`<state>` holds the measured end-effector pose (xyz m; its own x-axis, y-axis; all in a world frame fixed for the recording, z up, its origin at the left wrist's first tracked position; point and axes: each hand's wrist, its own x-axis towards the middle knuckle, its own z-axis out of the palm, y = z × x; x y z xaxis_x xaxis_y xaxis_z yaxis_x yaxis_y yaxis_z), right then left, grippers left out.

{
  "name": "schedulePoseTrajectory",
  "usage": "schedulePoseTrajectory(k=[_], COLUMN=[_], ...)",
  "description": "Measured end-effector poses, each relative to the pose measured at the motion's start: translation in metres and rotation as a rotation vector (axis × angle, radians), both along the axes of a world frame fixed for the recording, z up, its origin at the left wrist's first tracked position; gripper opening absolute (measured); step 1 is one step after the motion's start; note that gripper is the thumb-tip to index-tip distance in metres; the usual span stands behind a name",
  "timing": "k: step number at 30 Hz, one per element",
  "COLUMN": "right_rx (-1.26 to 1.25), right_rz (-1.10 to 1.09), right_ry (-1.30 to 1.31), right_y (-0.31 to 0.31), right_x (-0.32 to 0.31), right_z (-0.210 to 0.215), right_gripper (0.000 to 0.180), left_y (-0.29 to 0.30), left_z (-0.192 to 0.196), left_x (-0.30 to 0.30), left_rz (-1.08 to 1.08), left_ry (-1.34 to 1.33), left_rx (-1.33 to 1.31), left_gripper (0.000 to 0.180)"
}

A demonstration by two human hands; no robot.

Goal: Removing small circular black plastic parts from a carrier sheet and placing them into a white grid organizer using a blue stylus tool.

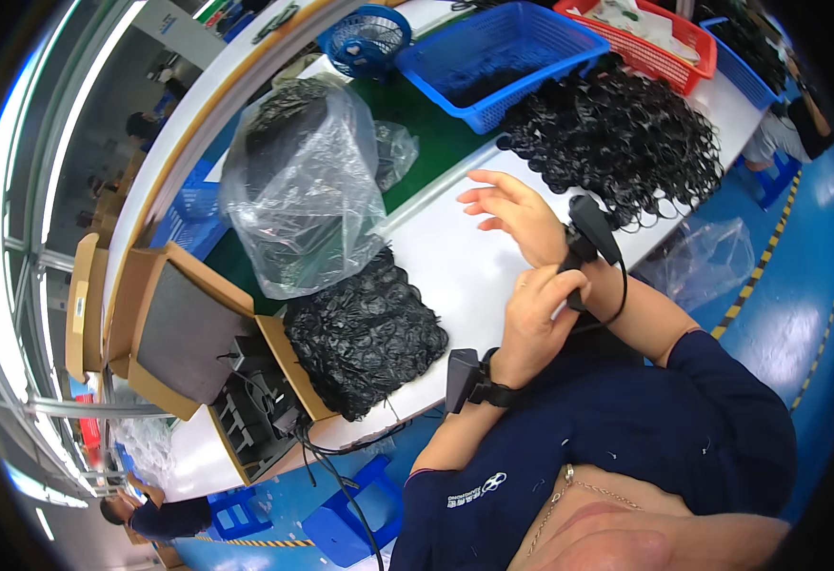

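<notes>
My left hand (533, 322) is closed on the black wrist strap (579, 259) around my right wrist, its thumb and fingers pressed against the band. My right hand (520, 217) is held above the white tabletop with its fingers apart and nothing in them. A black boxy device (592, 225) sits on that strap, with a thin black cable hanging from it. Another black device (463, 381) is strapped to my left wrist. Beyond my right hand lies a large heap of black looped, cord-like pieces (617, 138). A pile of black bundled pieces (365, 333) lies to the left.
A clear plastic bag (303, 190) with dark contents stands behind the left pile. Farther back are a blue basket (493, 109), a red basket (698, 68) and a blue fan (369, 40). An open cardboard box (231, 285) holds electronics and cables. Blue stools (350, 514) stand below.
</notes>
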<state>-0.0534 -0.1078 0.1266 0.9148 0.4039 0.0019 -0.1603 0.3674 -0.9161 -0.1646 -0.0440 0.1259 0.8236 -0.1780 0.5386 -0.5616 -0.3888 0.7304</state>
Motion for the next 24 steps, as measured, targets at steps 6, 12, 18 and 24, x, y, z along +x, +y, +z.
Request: schedulePoseTrajectory(k=[6, 12, 18, 24], right_rx=[-0.046, -0.143, -0.228, 0.036], right_rz=[0.036, -0.041, -0.061, -0.004], right_ry=[-0.005, -0.191, -0.274, 0.011], right_y=[0.006, 0.016, 0.019, 0.025], right_x=[0.012, 0.014, 0.013, 0.014], right_z=[-0.005, -0.009, 0.001, 0.003], right_gripper=[0.031, 0.034, 0.037, 0.042], left_y=[-0.006, 0.012, 0.014, 0.013], left_z=[-0.006, -0.015, -0.034, -0.049], left_x=[0.001, -0.008, -0.006, 0.001], left_rz=[0.253, 0.175, 0.195, 0.216], left_ry=[-0.142, 0.076, 0.221, 0.124], left_rx=[-0.006, -0.227, -0.432, -0.337], left_gripper=[0.031, 0.042, 0.038, 0.030])
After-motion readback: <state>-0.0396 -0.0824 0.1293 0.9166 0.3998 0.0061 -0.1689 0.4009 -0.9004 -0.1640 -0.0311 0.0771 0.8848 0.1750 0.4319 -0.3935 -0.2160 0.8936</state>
